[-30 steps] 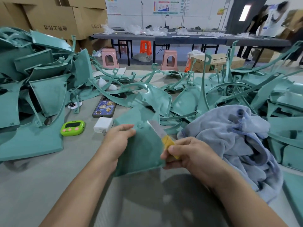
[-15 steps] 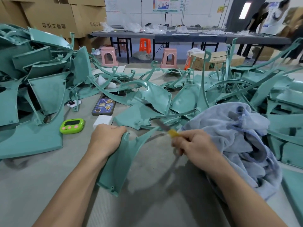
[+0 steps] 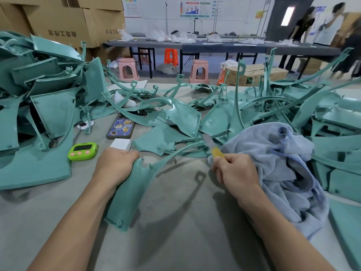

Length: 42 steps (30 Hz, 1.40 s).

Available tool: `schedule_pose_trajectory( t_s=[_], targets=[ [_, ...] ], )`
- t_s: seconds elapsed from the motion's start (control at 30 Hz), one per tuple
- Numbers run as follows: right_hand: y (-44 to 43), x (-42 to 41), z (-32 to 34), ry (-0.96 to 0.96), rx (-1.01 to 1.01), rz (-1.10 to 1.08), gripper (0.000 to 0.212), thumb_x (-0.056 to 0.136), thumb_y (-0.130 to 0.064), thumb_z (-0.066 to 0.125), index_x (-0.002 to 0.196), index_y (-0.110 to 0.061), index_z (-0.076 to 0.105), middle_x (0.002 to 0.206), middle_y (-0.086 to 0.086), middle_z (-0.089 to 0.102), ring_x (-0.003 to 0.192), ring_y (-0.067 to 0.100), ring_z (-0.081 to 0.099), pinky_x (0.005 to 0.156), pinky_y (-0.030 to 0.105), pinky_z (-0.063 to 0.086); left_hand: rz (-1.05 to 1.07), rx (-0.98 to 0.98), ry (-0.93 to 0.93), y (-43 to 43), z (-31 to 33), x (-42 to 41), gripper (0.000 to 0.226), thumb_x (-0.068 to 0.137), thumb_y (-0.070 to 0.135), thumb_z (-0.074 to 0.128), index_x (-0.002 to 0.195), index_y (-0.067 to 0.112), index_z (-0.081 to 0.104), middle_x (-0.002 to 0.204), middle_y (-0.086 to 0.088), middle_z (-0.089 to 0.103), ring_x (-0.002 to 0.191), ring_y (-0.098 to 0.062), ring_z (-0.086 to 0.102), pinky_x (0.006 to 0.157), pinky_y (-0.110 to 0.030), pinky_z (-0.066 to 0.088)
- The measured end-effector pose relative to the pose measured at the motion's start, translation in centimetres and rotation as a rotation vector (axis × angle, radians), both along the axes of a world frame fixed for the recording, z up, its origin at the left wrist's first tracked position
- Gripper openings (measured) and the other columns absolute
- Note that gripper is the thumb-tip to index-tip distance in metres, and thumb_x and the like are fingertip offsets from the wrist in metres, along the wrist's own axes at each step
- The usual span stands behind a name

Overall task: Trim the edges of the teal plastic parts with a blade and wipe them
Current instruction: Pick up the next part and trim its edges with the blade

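Teal plastic part (image 3: 125,194) is leaning over the gray table (image 3: 175,208), with the left hand (image 3: 115,163) gripping its top end. The right hand (image 3: 236,171) is holding the yellow blade (image 3: 212,146) beside the blue cloth (image 3: 273,153). Cardboard boxes (image 3: 58,22) are standing behind; I cannot see inside them.

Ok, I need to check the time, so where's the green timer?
In the head view the timer lies on the table, just left of the left hand and the white charger.

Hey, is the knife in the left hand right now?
No, the right hand grips the yellow-handled knife, while the left hand holds a teal part.
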State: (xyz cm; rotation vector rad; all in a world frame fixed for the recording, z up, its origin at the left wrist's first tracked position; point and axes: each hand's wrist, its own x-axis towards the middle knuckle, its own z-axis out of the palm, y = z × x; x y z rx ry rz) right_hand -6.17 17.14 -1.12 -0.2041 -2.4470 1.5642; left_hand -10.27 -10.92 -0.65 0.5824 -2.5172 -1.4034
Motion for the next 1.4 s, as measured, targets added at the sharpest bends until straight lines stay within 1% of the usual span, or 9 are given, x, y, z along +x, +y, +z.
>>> schedule_pose_trajectory(
  t_s=[0.13, 0.3, 0.5, 0.67, 0.83, 0.93, 1.03, 1.2, 1.4],
  targets=[
    [-1.6, 1.3, 0.5, 0.001, -0.064, 0.514, 0.026, 0.088, -0.034, 0.063, 0.073, -0.016, 0.075, 0.051, 0.004, 0.062, 0.043, 0.01, 0.045, 0.049, 0.019, 0.037, 0.001, 0.027, -0.024, 0.3, 0.1, 0.2, 0.027, 0.079, 0.029, 0.075, 0.071, 0.003, 0.075, 0.069, -0.01, 0.068, 0.063, -0.028, 0.058, 0.059, -0.032, 0.044],
    [0.1, -0.1, -0.1, -0.073, 0.154, -0.064, 0.037, 0.093, -0.03, 0.062, 0.06, -0.016, 0.072, 0.049, 0.005, 0.063, 0.044, 0.013, 0.049, 0.054, 0.034, 0.043, -0.01, 0.073, -0.042, -0.1, 0.4, 0.4, 0.029, 0.078, 0.03, 0.077, 0.074, 0.002, 0.076, 0.059, -0.006, 0.064, 0.055, -0.023, 0.053, 0.056, -0.029, 0.041],
    [-1.7, 1.6, 1.1, 0.073, -0.087, 0.491, 0.026, 0.084, -0.033, 0.063, 0.069, -0.014, 0.071, 0.048, 0.003, 0.057, 0.045, 0.013, 0.044, 0.048, 0.024, 0.036, -0.017, 0.059, -0.031, 0.1, 0.4, 0.5, 0.035, 0.079, 0.031, 0.073, 0.071, -0.002, 0.07, 0.057, -0.005, 0.054, 0.054, -0.02, 0.044, 0.056, -0.029, 0.036],
    [-0.1, 0.2, 0.4, -0.096, 0.189, -0.002, 0.036, 0.094, -0.03, 0.062, 0.065, -0.012, 0.072, 0.052, 0.005, 0.064, 0.048, 0.015, 0.054, 0.054, 0.034, 0.045, -0.035, 0.024, -0.009, 0.1, 0.4, 0.5, 0.034, 0.081, 0.035, 0.072, 0.073, 0.002, 0.073, 0.059, -0.009, 0.059, 0.056, -0.021, 0.046, 0.056, -0.03, 0.037],
    [-0.4, 1.1, 1.4, -0.141, -0.399, 0.229, 0.039, 0.1, -0.015, 0.058, 0.066, -0.012, 0.075, 0.069, 0.014, 0.071, 0.058, 0.02, 0.058, 0.049, 0.022, 0.045, 0.03, -0.14, 0.208, 0.9, 0.5, 0.8, 0.034, 0.087, 0.041, 0.063, 0.065, 0.018, 0.074, 0.055, -0.003, 0.06, 0.063, -0.029, 0.056, 0.056, -0.032, 0.041],
    [-1.1, 1.6, 2.0, -0.233, -0.63, 0.386, 0.04, 0.103, -0.017, 0.054, 0.07, -0.012, 0.076, 0.099, 0.017, 0.077, 0.076, 0.021, 0.07, 0.062, 0.029, 0.056, 0.106, -0.196, 0.373, 1.6, 0.9, 1.3, 0.039, 0.091, 0.048, 0.051, 0.068, 0.023, 0.072, 0.051, -0.001, 0.054, 0.062, -0.025, 0.055, 0.054, -0.034, 0.038],
    [-1.1, 1.5, 1.9, -0.257, -0.891, 0.338, 0.039, 0.101, -0.018, 0.054, 0.068, -0.01, 0.073, 0.1, 0.019, 0.075, 0.078, 0.023, 0.072, 0.064, 0.032, 0.059, 0.199, -0.223, 0.504, 2.1, 1.1, 1.8, 0.043, 0.097, 0.048, 0.044, 0.07, 0.022, 0.065, 0.054, 0.002, 0.053, 0.063, -0.032, 0.052, 0.058, -0.037, 0.036],
    [-1.9, 1.8, 1.8, -0.203, -0.878, 0.68, 0.024, 0.094, -0.026, 0.062, 0.078, -0.015, 0.077, 0.138, 0.004, 0.066, 0.133, 0.014, 0.058, 0.101, 0.043, 0.052, 0.241, -0.226, 0.767, 3.1, 2.1, 3.7, 0.03, 0.099, 0.042, 0.048, 0.113, 0.021, 0.065, 0.07, 0.009, 0.051, 0.065, -0.007, 0.052, 0.064, -0.029, 0.028],
    [-3.1, 2.2, 1.5, 0.039, -0.617, 0.459, 0.024, 0.087, -0.035, 0.069, 0.08, -0.015, 0.08, 0.094, 0.009, 0.075, 0.09, 0.016, 0.066, 0.076, 0.032, 0.048, -0.076, -0.385, 0.893, 5.0, 2.6, 5.0, 0.067, 0.086, 0.056, 0.062, 0.14, 0.02, 0.047, 0.094, 0.019, 0.044, 0.083, -0.003, 0.045, 0.073, -0.022, 0.035]
  ],
)
